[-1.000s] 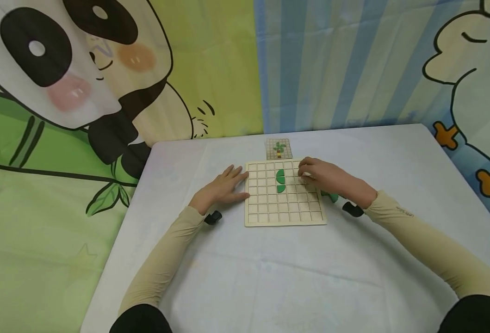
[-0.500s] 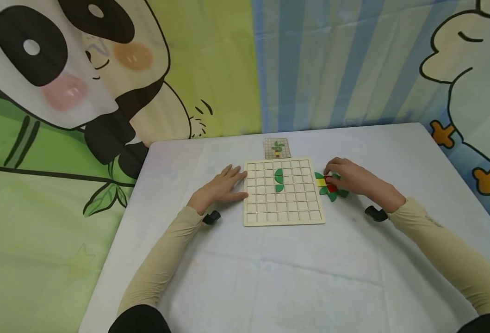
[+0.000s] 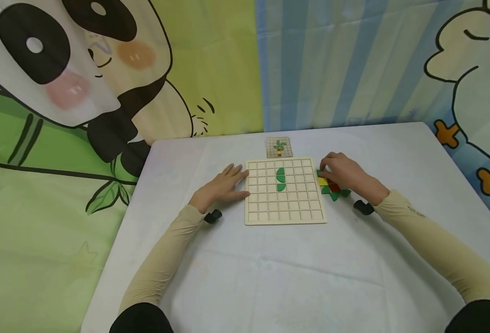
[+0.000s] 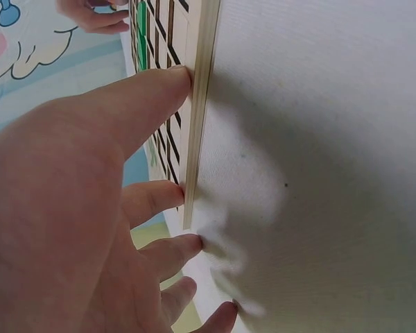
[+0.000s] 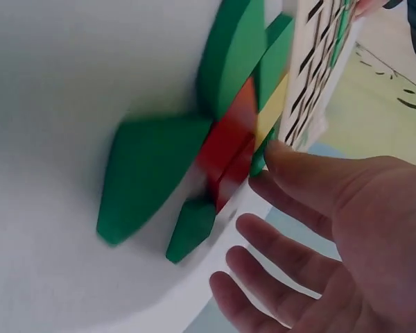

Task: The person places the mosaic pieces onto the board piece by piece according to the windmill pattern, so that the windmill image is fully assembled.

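A square wooden board [image 3: 265, 203] with a grid of small squares lies on the white table. Three green pieces [image 3: 280, 178] with curved edges sit in its upper middle squares. At the board's left edge rests my left hand [image 3: 221, 187], fingers spread, thumb [image 4: 173, 80] and index fingertip touching the rim. My right hand [image 3: 344, 173] is over loose pieces right of the board. In the right wrist view its thumb and index finger pinch a small green piece [image 5: 258, 161], partly hidden. Around it lie red pieces [image 5: 229, 139], a yellow piece [image 3: 322, 181] and several green ones.
Behind the board lies a small card [image 3: 279, 147] printed with a grid and a green, red and yellow plant pattern. A cartoon-printed curtain [image 3: 211, 69] hangs along the table's back edge. White tablecloth [image 3: 278, 273] stretches in front of the board.
My right hand has moved from the board's upper right to the loose pieces beside it, where it now pinches a green one. The left hand has stayed at the board's edge.
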Demonstrator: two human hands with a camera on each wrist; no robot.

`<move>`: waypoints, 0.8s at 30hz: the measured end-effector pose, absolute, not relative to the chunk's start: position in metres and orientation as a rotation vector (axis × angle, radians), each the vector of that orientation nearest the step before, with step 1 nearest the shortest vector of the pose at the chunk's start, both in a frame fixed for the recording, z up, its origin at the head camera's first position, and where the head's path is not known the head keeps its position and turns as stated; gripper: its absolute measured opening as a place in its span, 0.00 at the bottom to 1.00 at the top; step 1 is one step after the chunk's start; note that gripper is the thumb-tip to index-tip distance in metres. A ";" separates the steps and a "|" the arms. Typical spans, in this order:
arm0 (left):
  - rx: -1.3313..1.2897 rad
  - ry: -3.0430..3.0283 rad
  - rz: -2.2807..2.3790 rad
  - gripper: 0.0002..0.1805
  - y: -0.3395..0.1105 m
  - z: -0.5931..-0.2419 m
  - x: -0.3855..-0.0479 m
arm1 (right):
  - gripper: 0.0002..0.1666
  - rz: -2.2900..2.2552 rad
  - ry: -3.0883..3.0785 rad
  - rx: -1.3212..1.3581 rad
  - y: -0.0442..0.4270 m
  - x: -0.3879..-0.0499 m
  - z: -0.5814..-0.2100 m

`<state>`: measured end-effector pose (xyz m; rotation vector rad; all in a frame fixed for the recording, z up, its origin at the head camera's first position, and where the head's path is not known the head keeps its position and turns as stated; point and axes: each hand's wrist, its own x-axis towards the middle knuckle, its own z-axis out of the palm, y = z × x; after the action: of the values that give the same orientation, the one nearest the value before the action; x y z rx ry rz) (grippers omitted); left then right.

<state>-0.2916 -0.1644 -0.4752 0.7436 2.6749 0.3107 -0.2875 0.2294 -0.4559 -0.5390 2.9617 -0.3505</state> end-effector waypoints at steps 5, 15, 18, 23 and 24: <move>0.737 2.668 0.322 0.47 -0.164 -0.474 -0.293 | 0.11 -0.307 3.024 -0.529 0.235 -0.293 -0.457; 0.726 2.673 0.301 0.47 -0.164 -0.477 -0.292 | 0.16 -0.368 2.987 -0.537 0.233 -0.288 -0.461; 0.733 2.668 0.307 0.47 -0.164 -0.477 -0.291 | 0.16 -0.393 2.972 -0.546 0.233 -0.291 -0.462; 0.745 2.673 0.309 0.46 -0.164 -0.475 -0.291 | 0.15 -0.369 3.001 -0.511 0.235 -0.301 -0.461; 0.746 2.674 0.312 0.46 -0.164 -0.474 -0.291 | 0.15 -0.368 3.015 -0.480 0.237 -0.303 -0.461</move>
<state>-0.2914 -0.1637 -0.4745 0.7464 2.6741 0.3122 -0.3035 0.2367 -0.4605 -0.4798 3.0149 -0.3682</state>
